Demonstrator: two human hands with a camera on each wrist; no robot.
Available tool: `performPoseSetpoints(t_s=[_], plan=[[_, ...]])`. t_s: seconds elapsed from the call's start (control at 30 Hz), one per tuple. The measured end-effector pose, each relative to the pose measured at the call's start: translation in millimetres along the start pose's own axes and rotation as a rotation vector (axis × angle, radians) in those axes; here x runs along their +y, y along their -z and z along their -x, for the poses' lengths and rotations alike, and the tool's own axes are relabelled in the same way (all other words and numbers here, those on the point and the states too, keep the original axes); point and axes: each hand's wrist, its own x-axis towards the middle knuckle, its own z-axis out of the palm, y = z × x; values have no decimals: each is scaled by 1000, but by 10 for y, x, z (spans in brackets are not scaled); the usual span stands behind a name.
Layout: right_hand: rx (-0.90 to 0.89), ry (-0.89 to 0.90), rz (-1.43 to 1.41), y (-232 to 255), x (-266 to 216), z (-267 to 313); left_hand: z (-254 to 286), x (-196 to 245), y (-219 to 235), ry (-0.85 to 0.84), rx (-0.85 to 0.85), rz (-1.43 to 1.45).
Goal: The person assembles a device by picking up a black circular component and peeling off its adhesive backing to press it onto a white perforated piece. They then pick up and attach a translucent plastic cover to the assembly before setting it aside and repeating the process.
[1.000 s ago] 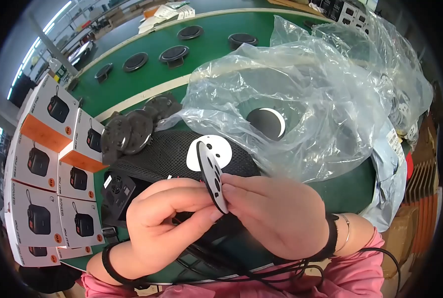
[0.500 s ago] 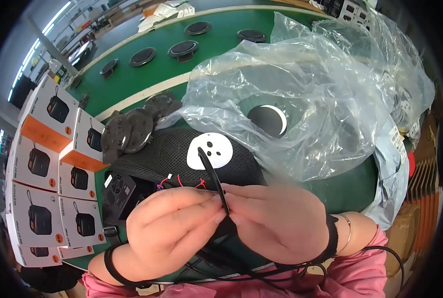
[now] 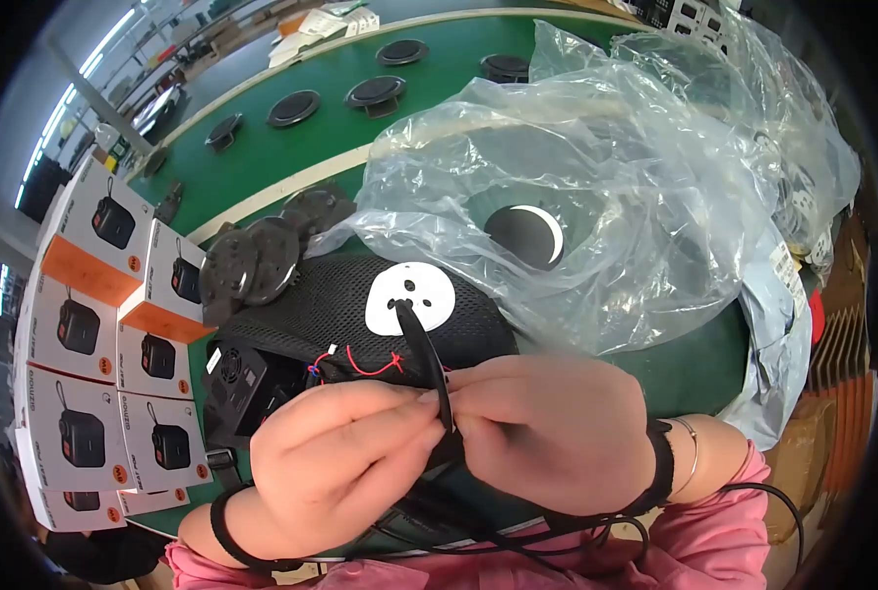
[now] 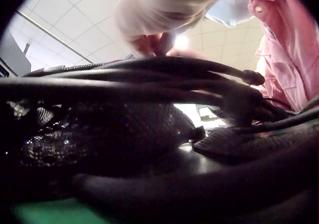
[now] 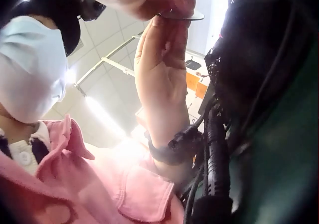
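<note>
Both hands pinch a thin round pad (image 3: 423,359) edge-on between them, above the black mesh piece (image 3: 311,295). My left hand (image 3: 345,462) grips its near end from the left, fingertips and thumb bent together. From the right, my right hand (image 3: 557,433) pinches the same edge. In the right wrist view the disc-shaped pad (image 5: 189,17) shows as a thin sliver between the fingertips. Behind it, a white round pad with several dark holes (image 3: 434,285) lies on the mesh. Red wires (image 3: 368,370) stick out beside the left fingers.
White and orange speaker boxes (image 3: 75,324) are stacked at left, next to a black device (image 3: 240,382). Clear plastic bags (image 3: 635,177) spread at right over a black disc (image 3: 517,236). Dark round parts (image 3: 262,261) and several speakers (image 3: 375,93) stand farther back. Black cables (image 3: 517,543) run beneath the wrists.
The held pad has turned from showing its pale, holed face to standing edge-on. The left fingers have closed in toward the right hand, and red wires have come into view.
</note>
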Motion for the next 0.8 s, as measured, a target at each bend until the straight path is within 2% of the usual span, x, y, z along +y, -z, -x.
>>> performPoseSetpoints(t_s=[0.23, 0.3, 0.33, 0.4, 0.5, 0.8], plan=[[-71, -103, -110, 55, -34, -53, -47, -51, 0, 51, 52, 96], [-155, -206, -140, 82, -43, -71, -53, -51, 1, 56, 50, 95], [-155, -207, -140, 95, -53, -79, -58, -50, 3, 43, 44, 71], [-190, -331, -237, 113, -69, -91, -60, -54, -3, 30, 36, 48], [-152, -395, -313, 96, -70, -61, -56, -60, -26, -3, 39, -2], [-142, -410, -287, 93, -85, -33, -53, -49, -42, -140, 46, -109]])
